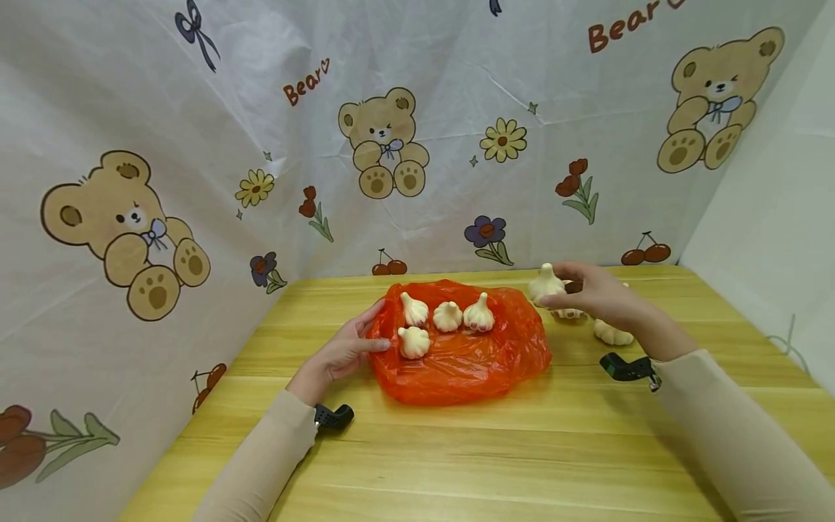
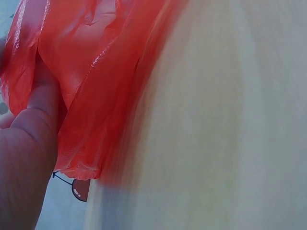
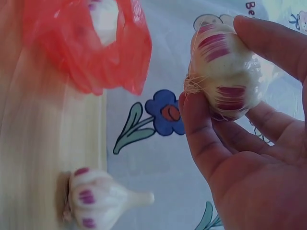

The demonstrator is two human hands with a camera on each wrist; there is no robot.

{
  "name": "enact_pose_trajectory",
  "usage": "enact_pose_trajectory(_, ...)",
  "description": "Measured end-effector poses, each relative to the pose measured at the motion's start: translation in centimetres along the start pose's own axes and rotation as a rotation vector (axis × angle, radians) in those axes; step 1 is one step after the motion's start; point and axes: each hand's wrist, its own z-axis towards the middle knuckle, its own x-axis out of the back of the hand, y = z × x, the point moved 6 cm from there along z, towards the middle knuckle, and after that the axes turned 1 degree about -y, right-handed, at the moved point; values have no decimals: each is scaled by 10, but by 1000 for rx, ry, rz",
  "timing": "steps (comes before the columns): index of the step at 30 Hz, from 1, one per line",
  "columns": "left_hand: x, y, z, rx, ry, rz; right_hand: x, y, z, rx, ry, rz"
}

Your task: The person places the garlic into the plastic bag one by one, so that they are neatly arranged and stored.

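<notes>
A red plastic bag (image 1: 450,373) lies spread on the table with several garlic bulbs (image 1: 447,317) inside its opening. My left hand (image 1: 341,353) grips the bag's left edge, the thumb on the near side; in the left wrist view the red film (image 2: 96,96) folds around the fingers. Right of the bag, my right hand (image 1: 596,293) holds a garlic bulb (image 1: 546,284) above the table. The right wrist view shows that bulb (image 3: 228,72) pinched between thumb and fingers, with purple streaks and a tuft of roots.
Beneath and beside the right hand, more garlic bulbs (image 1: 613,333) lie on the wooden table (image 1: 417,457). One bulb (image 3: 98,199) shows low in the right wrist view. A white cloth (image 1: 450,210) printed with bears hangs behind the table, and a thin cable (image 1: 791,341) runs at the right.
</notes>
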Motion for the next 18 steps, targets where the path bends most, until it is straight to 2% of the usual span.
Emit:
enact_pose_trajectory(12, 2, -1, 3, 4, 6, -11, -24, -18, 12, -17, -54, 80)
enact_pose_trajectory(18, 1, 0, 1, 4, -5, -12, -32, -27, 18, 27, -58, 67)
